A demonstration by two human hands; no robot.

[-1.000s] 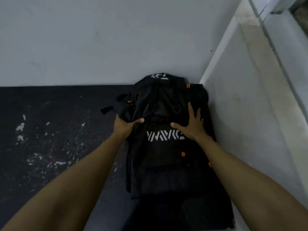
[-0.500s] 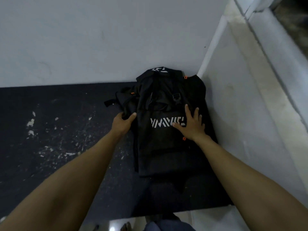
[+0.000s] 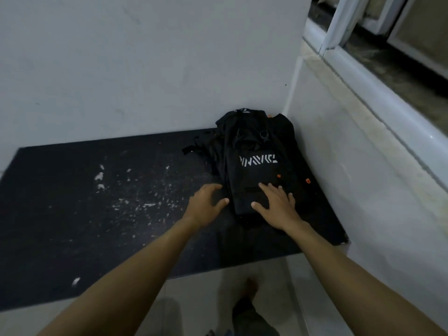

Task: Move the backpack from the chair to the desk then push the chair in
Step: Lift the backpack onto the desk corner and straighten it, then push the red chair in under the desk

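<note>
Count: one backpack [image 3: 254, 166], two hands, one worktop [image 3: 97, 214], one bare foot [image 3: 249, 287] on the pale floor [image 3: 194, 299] near the worktop's front edge. The backpack is black, with one white logo across its front panel and at least three small orange tabs visible; it lies flat on the worktop in the far right corner, its top against the back wall [image 3: 145, 69] and its right side close along the side wall [image 3: 351, 166]. Right hand [image 3: 276, 204]: fingers [image 3: 266, 187] spread and flat, palm down on the lower end of the front panel, nothing gripped; the logo sits just beyond the fingertips. Left hand [image 3: 206, 204]: fingers loosely curled and apart, thumb pointing toward the bag, just beside the bag's left edge; whether it touches the fabric cannot be told; it grips nothing. The worktop is dark with white scuffs and flecks, mostly left of the left hand. Versus half a second back: both hands have slid from the middle of the bag, beside the logo, down to its near end; the left hand, then pinching the side fabric, has let go. More of the worktop's front edge and floor now shows. The bag stays in the same corner.
</note>
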